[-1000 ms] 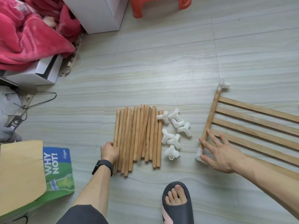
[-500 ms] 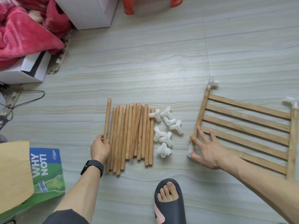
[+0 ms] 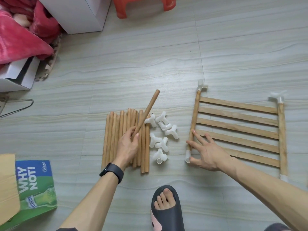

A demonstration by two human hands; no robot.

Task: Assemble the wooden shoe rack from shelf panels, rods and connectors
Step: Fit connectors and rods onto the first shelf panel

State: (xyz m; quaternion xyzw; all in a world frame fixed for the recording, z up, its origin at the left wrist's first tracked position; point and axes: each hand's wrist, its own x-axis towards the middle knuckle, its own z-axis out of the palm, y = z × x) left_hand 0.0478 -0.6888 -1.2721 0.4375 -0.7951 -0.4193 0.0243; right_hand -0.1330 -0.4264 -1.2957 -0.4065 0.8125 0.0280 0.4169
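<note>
Head view, looking down at a pale wood-grain tiled floor (image 3: 150, 67); an orange-red plastic stool (image 3: 143, 7) and a white box (image 3: 78, 14) are seen at the far edge; a pink fleecy blanket (image 3: 21, 39) is heaped far left over an open white carton (image 3: 18, 75); a thin wire hanger (image 3: 18, 105) lies below it; a green printed carton (image 3: 38, 185) with a brown cardboard flap (image 3: 7, 184) sits near left; a dark slipper (image 3: 167, 212) with bare toes is seen at the near edge.

The rod pile (image 3: 111, 139), round plain wooden dowels, is laid side by side at centre; loose connectors (image 3: 160, 135), white plastic three-way pieces, are clustered just right of it, touching its edge.

A single rod (image 3: 148, 110) is gripped at its lower end by the left hand (image 3: 127, 145), fingers curled round it; it is tilted up to the right, crossing over the pile and the nearest connector; a black watch (image 3: 112, 170) is worn on that wrist.

The shelf panel (image 3: 238, 127), flat wooden slats between two side rods with white corner fittings, lies flat at right; the right hand (image 3: 206, 150) is spread wide on its left side rod, thumb touching the near corner fitting (image 3: 188, 156).
</note>
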